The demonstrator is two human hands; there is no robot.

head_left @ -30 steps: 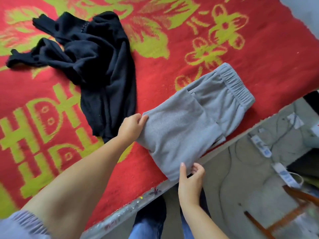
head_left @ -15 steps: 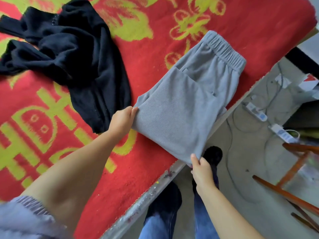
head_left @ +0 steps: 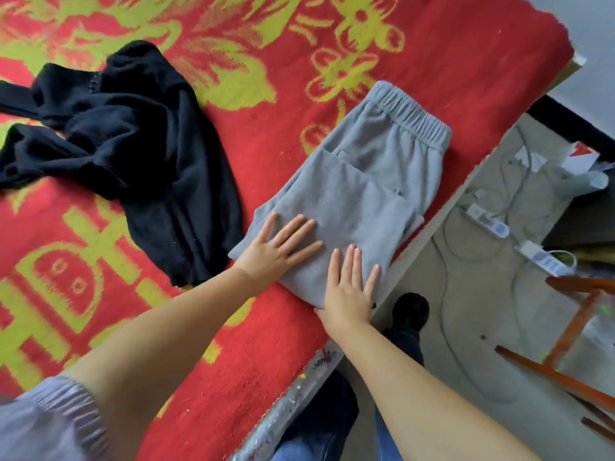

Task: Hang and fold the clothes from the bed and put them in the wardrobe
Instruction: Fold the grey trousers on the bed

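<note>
Head view, looking down on a bed covered by a red blanket with yellow-green patterns [head_left: 466, 61]. The folded grey fleece sweatpants [head_left: 359, 194] lie near the bed's edge, at about three o'clock from the frame's centre, with the elastic waistband toward one o'clock and the folded end toward seven o'clock. Both hands lie flat on that folded end. The left hand [head_left: 276, 251] presses on the corner nearest the dark garment, fingers straight and spread, so its grip is loose and holds nothing. The right hand [head_left: 346, 291] presses just beside it at four o'clock, fingers straight and close together, palm at the fabric's lower corner, likewise grasping nothing. The two hands are near each other but apart.

A crumpled black knit garment [head_left: 133, 154] sprawls at nine to ten o'clock from the sweatpants, its lower hem just beside the left hand's wrist.

On the grey floor [head_left: 466, 327] at three o'clock lie two white power strips [head_left: 489, 222] with cables, and a reddish wooden frame [head_left: 572, 321] stands toward four o'clock. The person's dark shoe [head_left: 411, 311] shows below the bed's edge.
</note>
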